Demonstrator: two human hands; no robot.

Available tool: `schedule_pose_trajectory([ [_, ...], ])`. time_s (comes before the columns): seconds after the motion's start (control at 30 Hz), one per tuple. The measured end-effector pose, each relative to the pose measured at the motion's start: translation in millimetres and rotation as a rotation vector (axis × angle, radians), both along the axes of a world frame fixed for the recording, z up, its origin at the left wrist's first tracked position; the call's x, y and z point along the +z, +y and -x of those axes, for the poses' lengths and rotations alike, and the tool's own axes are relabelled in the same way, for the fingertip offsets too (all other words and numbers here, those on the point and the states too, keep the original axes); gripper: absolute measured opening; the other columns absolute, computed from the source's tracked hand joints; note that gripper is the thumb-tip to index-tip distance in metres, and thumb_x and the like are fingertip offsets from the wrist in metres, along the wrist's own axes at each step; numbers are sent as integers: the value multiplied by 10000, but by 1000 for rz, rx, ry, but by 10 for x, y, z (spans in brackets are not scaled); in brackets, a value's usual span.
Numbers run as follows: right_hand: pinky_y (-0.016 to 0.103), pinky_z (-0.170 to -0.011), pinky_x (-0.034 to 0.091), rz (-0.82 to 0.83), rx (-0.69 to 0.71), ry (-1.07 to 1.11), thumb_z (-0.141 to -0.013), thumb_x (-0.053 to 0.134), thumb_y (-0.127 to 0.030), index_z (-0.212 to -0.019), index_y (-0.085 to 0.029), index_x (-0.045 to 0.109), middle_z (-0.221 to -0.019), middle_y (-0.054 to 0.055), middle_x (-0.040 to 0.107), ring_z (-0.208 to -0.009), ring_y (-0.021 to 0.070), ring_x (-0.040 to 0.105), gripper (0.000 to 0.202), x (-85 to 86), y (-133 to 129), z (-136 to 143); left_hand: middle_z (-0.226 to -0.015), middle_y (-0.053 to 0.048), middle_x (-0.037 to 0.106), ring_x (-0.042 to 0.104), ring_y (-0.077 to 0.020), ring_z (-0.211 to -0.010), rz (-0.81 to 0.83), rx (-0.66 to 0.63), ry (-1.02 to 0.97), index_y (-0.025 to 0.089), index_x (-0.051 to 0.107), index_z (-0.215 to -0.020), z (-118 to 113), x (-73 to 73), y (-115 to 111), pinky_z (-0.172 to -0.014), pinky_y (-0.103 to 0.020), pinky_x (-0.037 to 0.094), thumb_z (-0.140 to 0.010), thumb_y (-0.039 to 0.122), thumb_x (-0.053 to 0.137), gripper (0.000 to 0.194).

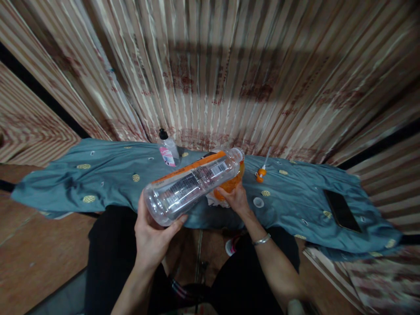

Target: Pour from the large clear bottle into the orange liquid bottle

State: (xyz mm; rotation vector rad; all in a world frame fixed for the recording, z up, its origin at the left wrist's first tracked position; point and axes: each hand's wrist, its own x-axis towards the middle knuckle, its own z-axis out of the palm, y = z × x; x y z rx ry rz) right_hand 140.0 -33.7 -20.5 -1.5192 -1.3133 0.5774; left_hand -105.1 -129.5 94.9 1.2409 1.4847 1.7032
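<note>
A large clear plastic bottle [193, 186] with an orange-edged label lies tilted in my left hand [154, 238], whose fingers wrap round its base end. Its neck points up and right, over the mouth of a bottle of orange liquid [229, 183]. My right hand [235, 199] grips that orange bottle low on its side. Part of the orange bottle is hidden behind the clear one. Something white and crumpled [216, 202] shows beneath it. Right of my right hand, a small round translucent cap [258, 201] and an orange pump top [260, 175] with a thin tube rest on the cloth.
A teal patterned cloth [114, 175] covers the long narrow surface. On it, a clear bottle with a black top [169, 151] stands at the back left, and a dark phone [341, 211] lies at the right. Striped curtains [210, 87] hang behind.
</note>
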Motion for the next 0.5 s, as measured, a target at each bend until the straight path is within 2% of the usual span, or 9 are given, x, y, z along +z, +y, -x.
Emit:
schedule_pose_trajectory([
  [0.5, 529, -968, 637, 18, -24, -19, -681, 827, -581, -1351, -186, 551, -1232, 162, 792, -1085, 355, 787, 827, -26, 3, -7, -1280, -146, 757, 764, -332, -1158, 16, -9, 8, 170, 634, -1405, 9, -6, -5, -948, -382, 639, -474, 409, 1023, 1037],
])
